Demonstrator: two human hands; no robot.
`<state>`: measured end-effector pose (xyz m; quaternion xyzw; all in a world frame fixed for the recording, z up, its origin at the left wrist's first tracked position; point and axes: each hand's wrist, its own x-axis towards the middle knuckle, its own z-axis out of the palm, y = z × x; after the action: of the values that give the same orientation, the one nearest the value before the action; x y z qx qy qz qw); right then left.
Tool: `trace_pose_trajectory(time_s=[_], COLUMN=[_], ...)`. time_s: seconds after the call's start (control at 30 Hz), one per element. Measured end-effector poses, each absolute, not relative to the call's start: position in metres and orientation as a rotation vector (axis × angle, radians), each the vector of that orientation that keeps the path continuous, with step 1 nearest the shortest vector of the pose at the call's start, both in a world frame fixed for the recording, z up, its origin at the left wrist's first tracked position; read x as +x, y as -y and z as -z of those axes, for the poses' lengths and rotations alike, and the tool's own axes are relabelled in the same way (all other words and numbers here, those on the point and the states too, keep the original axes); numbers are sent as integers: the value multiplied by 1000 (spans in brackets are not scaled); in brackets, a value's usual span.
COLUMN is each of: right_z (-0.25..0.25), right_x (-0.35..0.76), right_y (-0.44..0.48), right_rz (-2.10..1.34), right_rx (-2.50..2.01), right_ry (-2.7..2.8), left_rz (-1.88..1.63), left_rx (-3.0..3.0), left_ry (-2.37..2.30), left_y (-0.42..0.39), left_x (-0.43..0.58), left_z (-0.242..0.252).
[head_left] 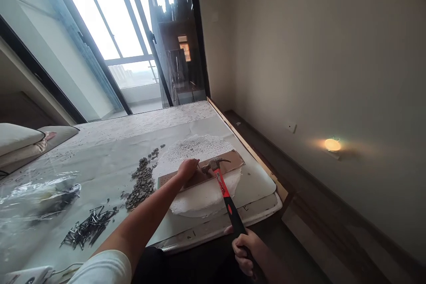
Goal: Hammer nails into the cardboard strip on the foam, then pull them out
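Observation:
My right hand [246,250] is wrapped round the black and red handle of a claw hammer [229,202]. The hammer's metal head is over a flat brown board [234,162], just right of my left hand [188,169]. The fingers of my left hand are pinched at the board's surface around a thin nail, which is mostly hidden. Small holes dot the board's left end. Beneath the board lies a rough white foam-like slab [204,202], showing on both its near and far sides.
Grey crumbled bits [141,186] lie left of the slab. A heap of nails [88,227] and a clear plastic bag [43,197] are farther left on the covered bed [109,159]. A wooden edge rail [246,144] runs along the right side, near the wall.

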<state>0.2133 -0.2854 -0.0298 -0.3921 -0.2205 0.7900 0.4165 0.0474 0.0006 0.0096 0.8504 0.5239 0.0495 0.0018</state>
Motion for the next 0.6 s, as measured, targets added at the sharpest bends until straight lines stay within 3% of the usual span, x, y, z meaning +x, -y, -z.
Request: trace_pose_trajectory(time_s=[0.4,0.6], right_z=[28,-4], right_x=[214,211], right_y=[285,283], right_rz=[-1985,-1806], right_rx=[-1056,-1290], right_ry=[627,773], left_rz=[-82,-204], left_rx=[2603,2477], left_ry=[-1659,-1606], left_y=[7,11], left_x=[52,48], left_z=[-1,-6])
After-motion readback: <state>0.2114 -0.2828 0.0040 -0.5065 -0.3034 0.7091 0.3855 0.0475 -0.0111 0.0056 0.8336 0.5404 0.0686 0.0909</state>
